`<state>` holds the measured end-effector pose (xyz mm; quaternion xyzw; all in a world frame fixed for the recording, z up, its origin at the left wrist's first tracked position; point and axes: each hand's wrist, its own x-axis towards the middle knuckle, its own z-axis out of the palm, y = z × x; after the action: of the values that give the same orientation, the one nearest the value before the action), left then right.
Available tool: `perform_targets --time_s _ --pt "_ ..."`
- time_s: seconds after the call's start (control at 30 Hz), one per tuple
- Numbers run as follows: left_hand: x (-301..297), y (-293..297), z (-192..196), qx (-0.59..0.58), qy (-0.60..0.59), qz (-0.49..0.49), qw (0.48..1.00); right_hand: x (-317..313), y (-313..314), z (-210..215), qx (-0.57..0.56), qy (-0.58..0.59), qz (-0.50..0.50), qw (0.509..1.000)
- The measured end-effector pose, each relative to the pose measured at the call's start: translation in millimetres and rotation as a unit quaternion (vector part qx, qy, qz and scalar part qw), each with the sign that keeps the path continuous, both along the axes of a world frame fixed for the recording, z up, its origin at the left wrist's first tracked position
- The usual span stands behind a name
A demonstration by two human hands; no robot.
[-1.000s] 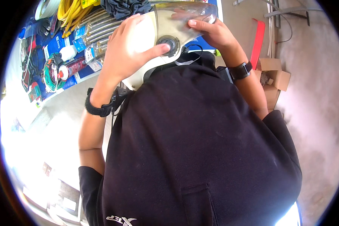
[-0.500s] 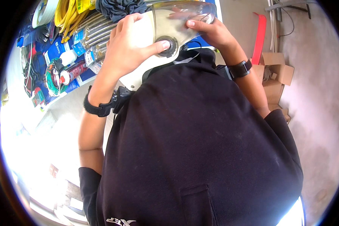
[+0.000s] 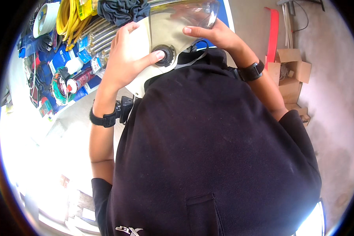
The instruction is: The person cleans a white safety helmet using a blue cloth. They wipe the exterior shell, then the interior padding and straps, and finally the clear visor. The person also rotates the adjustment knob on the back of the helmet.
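Note:
A cream helmet (image 3: 144, 75) with a clear, smoke-tinted visor (image 3: 198, 13) is held up in front of my chest, over the near edge of the table. My left hand (image 3: 124, 59) is closed round its shell, the thumb lying on the round black visor pivot (image 3: 169, 56). On the other side, my right hand (image 3: 220, 34) grips the visor's edge, with the thumb showing and the other fingers partly hidden, blurred through the clear plastic. A dark strap (image 3: 198, 59) hangs below the helmet, against my dark shirt.
The blue-topped table (image 3: 91, 83) bears yellow hoses (image 3: 69, 21), braided metal hoses (image 3: 102, 37), a dark grey cloth (image 3: 124, 11), a spray can (image 3: 80, 78) and green wire (image 3: 59, 86). Open cardboard boxes (image 3: 291, 74) and a red strip (image 3: 271, 37) stand at the right.
The helmet and both hands sit slightly further left in the picture, while my body and the boxes have shifted slightly right. Both hands keep their grip.

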<state>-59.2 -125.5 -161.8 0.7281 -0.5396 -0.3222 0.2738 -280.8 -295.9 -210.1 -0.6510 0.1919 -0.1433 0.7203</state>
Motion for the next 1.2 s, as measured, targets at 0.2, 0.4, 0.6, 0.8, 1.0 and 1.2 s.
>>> perform_targets --time_s 0.2,0.4,0.6,0.8,1.0,1.2 --pt "-1.3 3.8 -0.7 0.007 0.016 0.014 1.0 5.0 5.0 -5.2 0.015 0.014 -0.005 1.0" --pt "-4.4 2.8 -2.5 0.002 0.027 0.042 0.999 6.4 9.5 3.8 0.013 0.027 -0.014 0.999" --pt "-21.5 4.3 -3.5 -0.033 -0.053 0.078 0.995 3.4 6.9 -3.0 0.013 0.056 0.0 0.998" --pt "8.0 15.6 -4.1 -0.026 0.1 0.031 0.994 1.9 -2.4 -0.7 0.006 0.023 0.068 0.997" --pt "4.4 24.6 9.6 -0.04 0.005 -0.022 0.999 -4.3 -13.0 -27.3 -0.164 0.056 0.121 0.977" --pt "-15.1 18.7 19.7 -0.073 -0.109 -0.02 0.991 1.0 -10.3 -44.2 -0.32 0.101 0.057 0.94"
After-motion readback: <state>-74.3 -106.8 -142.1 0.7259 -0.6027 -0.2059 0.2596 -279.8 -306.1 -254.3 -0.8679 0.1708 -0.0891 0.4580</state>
